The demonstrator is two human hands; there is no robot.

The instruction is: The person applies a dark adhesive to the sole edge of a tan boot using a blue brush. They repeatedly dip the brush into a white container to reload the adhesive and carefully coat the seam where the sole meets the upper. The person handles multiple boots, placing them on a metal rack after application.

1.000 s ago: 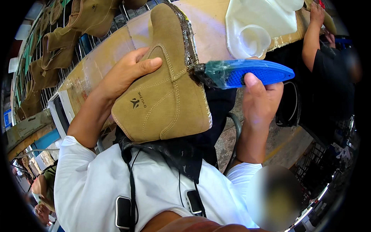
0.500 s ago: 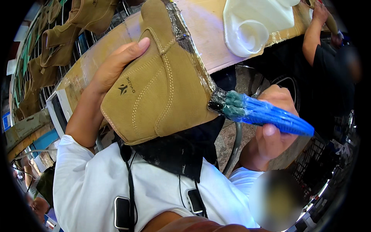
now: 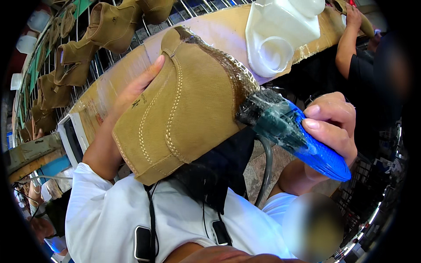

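A tan leather boot upper [image 3: 201, 92] with curved pale stitching is held up before my chest. My left hand [image 3: 141, 81] is closed on it from the far left side, thumb showing and most fingers hidden behind. In my right hand [image 3: 333, 125] is a brush [image 3: 285, 127] with a blue handle and dark bristles, gummed with a whitish, wet-looking coating. Its bristles touch the lower right margin of the boot upper. Along that margin runs a wet, dark brown band [image 3: 226, 70] edged with whitish streaks.
Beyond the boot upper lies a cardboard-covered worktop [image 3: 215, 30]. A white plastic container [image 3: 285, 26] with a round cup-like part stands on it. More tan boots [image 3: 116, 26] hang on a wire rack at the left. Another person's arm [image 3: 346, 48] reaches in at the far right.
The boot upper has tilted, its toothed margin now more in view and wet brown. The brush handle has swung downward, and my right fingers have shifted on it.
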